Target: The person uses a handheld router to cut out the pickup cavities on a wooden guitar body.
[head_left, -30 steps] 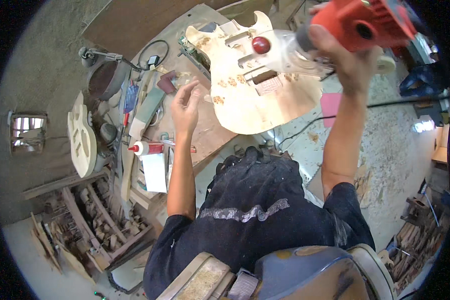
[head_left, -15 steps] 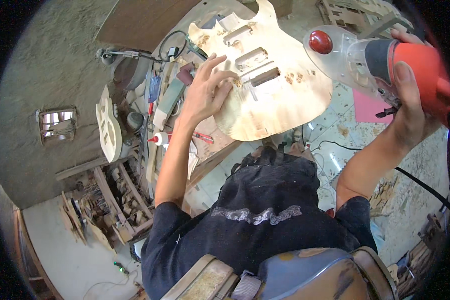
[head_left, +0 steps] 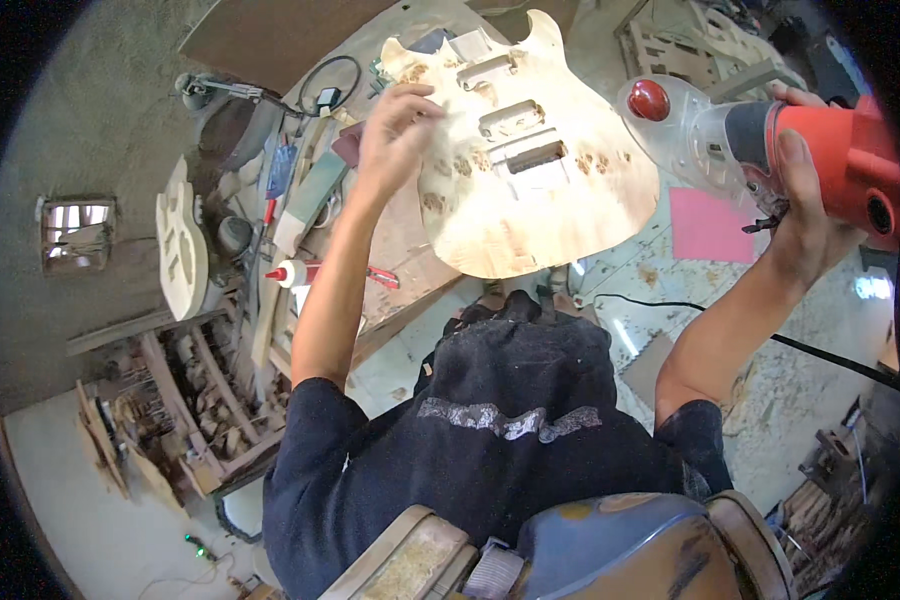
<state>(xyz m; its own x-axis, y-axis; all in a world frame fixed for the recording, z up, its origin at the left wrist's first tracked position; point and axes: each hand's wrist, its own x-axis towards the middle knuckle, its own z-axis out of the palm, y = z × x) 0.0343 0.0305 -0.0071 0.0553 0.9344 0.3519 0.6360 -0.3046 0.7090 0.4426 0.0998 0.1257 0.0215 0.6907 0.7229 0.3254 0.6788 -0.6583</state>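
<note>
A pale wooden electric guitar body (head_left: 540, 220), with cut-out pockets and brown burl spots, lies at the bench's near right edge. My left hand (head_left: 398, 135) is over its upper left edge, fingers loosely bent and apart, holding nothing. Whether the fingertips touch the wood I cannot tell. In my right hand (head_left: 802, 205) is a red trim router (head_left: 835, 160) with a clear plastic base and a red knob. It is held tilted off to the right of the guitar body, its clear base close to or overlapping the body's right edge in the picture.
Left of the body, the bench (head_left: 410, 285) carries a glue bottle (head_left: 295, 273) with a red tip, a red utility knife (head_left: 382, 277) and a green-grey block (head_left: 313, 195). Another guitar body (head_left: 182, 245) stands at the left wall. A black cord (head_left: 820, 352) crosses the right side.
My left hand has slid up and away along the guitar body's left side. The right hand still holds the router, its red body turned slightly. The whole view has shifted a little.
</note>
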